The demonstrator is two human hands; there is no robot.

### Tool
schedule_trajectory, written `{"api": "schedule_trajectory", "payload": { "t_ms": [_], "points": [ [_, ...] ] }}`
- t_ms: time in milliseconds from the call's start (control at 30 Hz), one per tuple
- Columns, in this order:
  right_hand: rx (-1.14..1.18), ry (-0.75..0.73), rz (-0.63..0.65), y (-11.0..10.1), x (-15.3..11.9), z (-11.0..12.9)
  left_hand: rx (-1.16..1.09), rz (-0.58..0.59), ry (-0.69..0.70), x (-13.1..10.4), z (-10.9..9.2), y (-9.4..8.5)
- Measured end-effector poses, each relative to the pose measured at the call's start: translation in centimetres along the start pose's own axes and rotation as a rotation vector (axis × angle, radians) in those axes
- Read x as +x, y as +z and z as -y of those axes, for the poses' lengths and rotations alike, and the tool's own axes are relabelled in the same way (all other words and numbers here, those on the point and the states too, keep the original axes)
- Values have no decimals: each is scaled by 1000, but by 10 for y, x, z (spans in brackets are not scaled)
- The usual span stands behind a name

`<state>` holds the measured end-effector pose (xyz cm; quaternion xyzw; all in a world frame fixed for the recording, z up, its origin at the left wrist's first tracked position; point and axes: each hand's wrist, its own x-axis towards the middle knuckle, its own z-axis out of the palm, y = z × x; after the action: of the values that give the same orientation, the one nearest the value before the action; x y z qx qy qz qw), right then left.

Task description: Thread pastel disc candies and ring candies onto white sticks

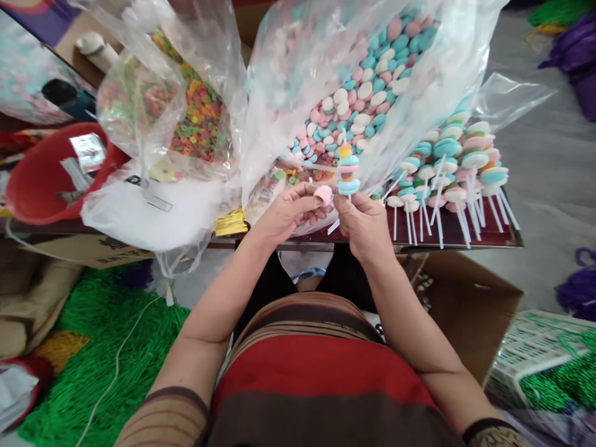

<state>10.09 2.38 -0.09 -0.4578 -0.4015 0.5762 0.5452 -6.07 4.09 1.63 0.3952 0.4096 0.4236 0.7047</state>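
Between the thumb and fingers of my left hand [295, 208] is a pink round candy [323, 195]. My right hand [363, 223] pinches the stick of a candy skewer [348, 169], held upright just right of the pink candy. Blue, pink and orange pieces are stacked on that skewer, and its bare tip points up. Behind both hands lies a large open plastic bag of pink, white and blue candies [363, 105]. Finished-looking candy skewers [449, 161] with white sticks are piled on the table to the right of my right hand.
A bag of small colourful ring candies [200, 118] lies at the back left, near a red basin [56, 177]. Yellow ties [231, 221] sit at the table's front edge. Below are a cardboard box [475, 304], a white basket [535, 347] and green strands [116, 335].
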Motion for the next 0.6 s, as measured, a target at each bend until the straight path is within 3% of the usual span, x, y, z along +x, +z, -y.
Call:
{"api": "schedule_trajectory", "payload": {
  "t_ms": [167,433,600],
  "points": [
    [-18,28,18,2,-5,-8,-5,-47,17,-13,14,9],
    [-102,-65,-58,2,-9,-12,323,-313,245,-25,34,19],
    [-57,27,-76,-3,-18,-2,173,-431,246,-18,36,19]
  ]
}}
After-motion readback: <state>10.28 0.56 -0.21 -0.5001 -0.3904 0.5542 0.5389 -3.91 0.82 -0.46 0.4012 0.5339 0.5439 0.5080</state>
